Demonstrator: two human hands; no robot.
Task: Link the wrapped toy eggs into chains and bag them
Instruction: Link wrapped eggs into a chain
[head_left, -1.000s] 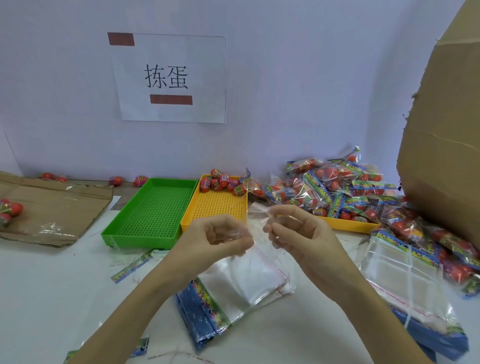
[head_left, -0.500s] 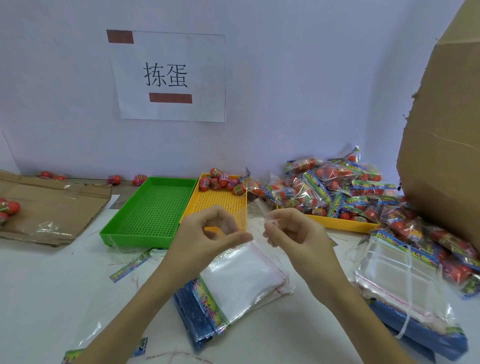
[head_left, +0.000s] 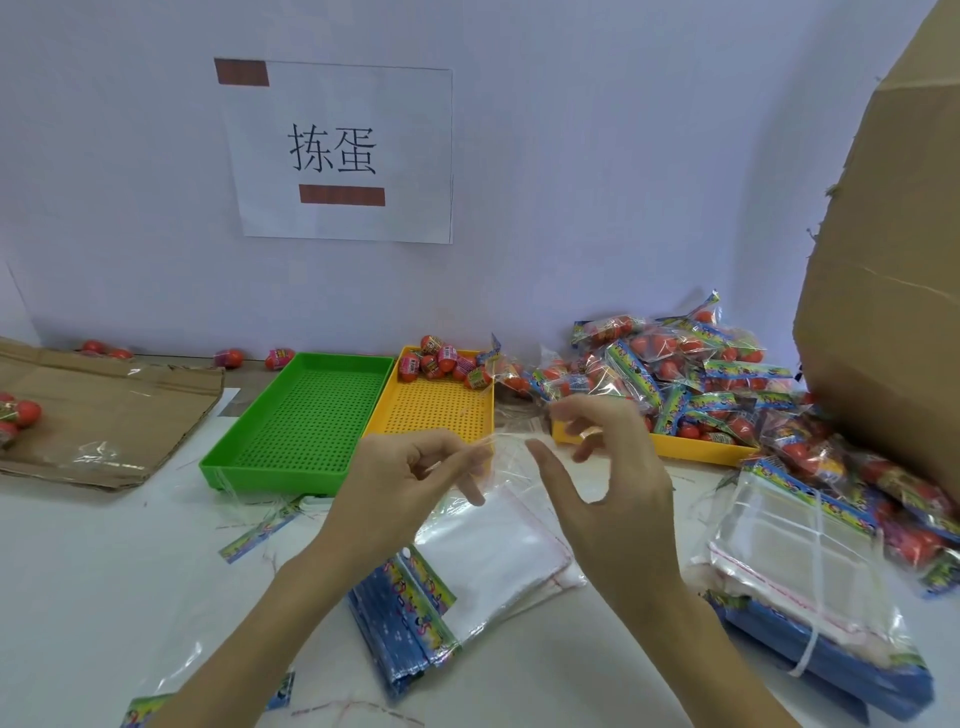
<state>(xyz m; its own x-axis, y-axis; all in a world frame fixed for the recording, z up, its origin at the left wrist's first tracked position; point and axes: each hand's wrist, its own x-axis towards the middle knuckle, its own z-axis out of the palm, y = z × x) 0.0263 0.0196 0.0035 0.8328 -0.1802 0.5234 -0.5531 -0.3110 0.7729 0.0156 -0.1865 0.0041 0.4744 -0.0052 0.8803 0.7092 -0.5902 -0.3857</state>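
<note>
Opening a clear bag
Our left hand (head_left: 410, 483) pinches the clear bag (head_left: 498, 467); our right hand (head_left: 597, 467) hovers spread beside it.

Single head view, looking forward-down over table (head_left: 78, 571), close above hands, wall behind.

Bare bench (head_left: 104, 571) was left open at the front left; the right edge was blocked by a cardboard box (head_left: 893, 312) and bagged eggs (head_left: 675, 374).
</note>
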